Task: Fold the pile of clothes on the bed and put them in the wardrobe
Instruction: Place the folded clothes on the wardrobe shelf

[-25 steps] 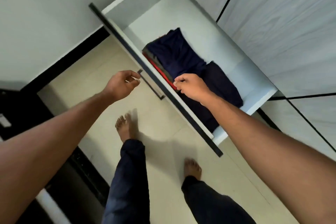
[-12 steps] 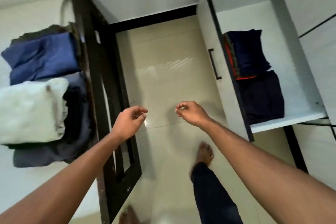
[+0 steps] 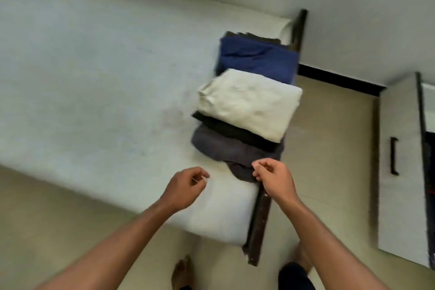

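Across the left, nothing but bare bed [image 3: 94, 82]. Near its right end, left hand [image 3: 188, 186] above the sheet, fingers loosely curled, holding nothing. Just right and farther off, the pile of clothes [image 3: 235, 129], already folded and stacked at the bed's right edge: blue cloth [image 3: 256, 59] farthest, cream cloth [image 3: 249, 103] on top in the middle, grey cloth [image 3: 235, 150] nearest, one corner trailing loose toward the near side. Right hand [image 3: 274, 178] just over that trailing corner, fingers loosely curled as well, plainly gripping nothing. Far right, drawer [image 3: 400, 148] pulled open.

Best now: tuck the grey corner under, slide flat palms beneath the bottom layer from left and right, lift level, mind the cream cloth slipping off, then carry right to the drawer.
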A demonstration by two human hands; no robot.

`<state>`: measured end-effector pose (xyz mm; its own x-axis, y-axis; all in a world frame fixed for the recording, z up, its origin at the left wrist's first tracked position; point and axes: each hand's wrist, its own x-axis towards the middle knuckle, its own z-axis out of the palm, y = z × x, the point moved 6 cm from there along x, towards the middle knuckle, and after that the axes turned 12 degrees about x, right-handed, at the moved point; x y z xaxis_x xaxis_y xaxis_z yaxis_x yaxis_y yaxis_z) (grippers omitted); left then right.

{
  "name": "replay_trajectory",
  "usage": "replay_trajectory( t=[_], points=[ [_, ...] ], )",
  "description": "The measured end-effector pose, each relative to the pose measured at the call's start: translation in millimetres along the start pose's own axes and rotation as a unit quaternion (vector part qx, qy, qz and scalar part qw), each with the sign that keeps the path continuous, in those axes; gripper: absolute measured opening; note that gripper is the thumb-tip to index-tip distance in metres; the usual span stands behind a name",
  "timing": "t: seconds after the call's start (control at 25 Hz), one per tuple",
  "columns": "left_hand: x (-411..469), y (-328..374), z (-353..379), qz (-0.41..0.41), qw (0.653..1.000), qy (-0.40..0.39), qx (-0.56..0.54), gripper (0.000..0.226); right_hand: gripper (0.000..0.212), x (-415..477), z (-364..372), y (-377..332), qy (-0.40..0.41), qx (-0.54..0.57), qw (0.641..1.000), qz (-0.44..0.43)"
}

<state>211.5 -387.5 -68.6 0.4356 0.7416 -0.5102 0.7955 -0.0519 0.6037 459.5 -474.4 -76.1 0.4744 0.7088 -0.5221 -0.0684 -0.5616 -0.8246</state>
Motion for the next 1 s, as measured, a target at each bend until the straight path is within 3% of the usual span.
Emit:
replay_trajectory(
  t=[0.12,0.2,0.32,0.44,0.56,0.68,0.8,1.0],
  points=[
    [-29.2,-73.0,-41.6,-0.103,0.994,0.019,-0.042,0.018,0.016,-29.1,54.5,-29.4,0.004,-0.071,0.997,-0.017],
    [-34.6,-91.8,-58.2,-0.134,0.989,0.021,-0.059,0.019,0.017,-37.2,66.7,-56.6,0.05,-0.085,0.994,-0.044],
    [-19.9,-81.4,-73.7,-0.126,0.989,0.027,-0.069,0.014,0.021,-27.6,42.1,-98.4,0.218,-0.058,0.967,-0.12],
    [13.8,-50.2,-80.7,-0.121,0.987,0.038,-0.094,0.009,0.048,4.1,-5.6,-113.2,0.351,-0.034,0.932,-0.079],
    [63.1,-1.1,-80.0,-0.114,0.989,0.034,-0.088,0.043,0.084,49.5,-38.7,-102.0,0.336,-0.032,0.94,0.042],
    [122.4,36.0,-84.8,-0.103,0.985,0.048,-0.127,0.068,0.105,86.1,-36.2,-85.5,0.242,0.079,0.963,0.085],
    [172.4,56.4,-77.2,-0.093,0.982,-0.011,-0.164,0.088,0.092,100.2,-25.2,-63.0,0.192,0.165,0.96,0.12],
    [204.6,66.9,-67.8,-0.125,0.967,-0.147,-0.168,0.094,0.062,96.9,-19.7,-57.4,0.228,0.15,0.953,0.129]
  ],
)
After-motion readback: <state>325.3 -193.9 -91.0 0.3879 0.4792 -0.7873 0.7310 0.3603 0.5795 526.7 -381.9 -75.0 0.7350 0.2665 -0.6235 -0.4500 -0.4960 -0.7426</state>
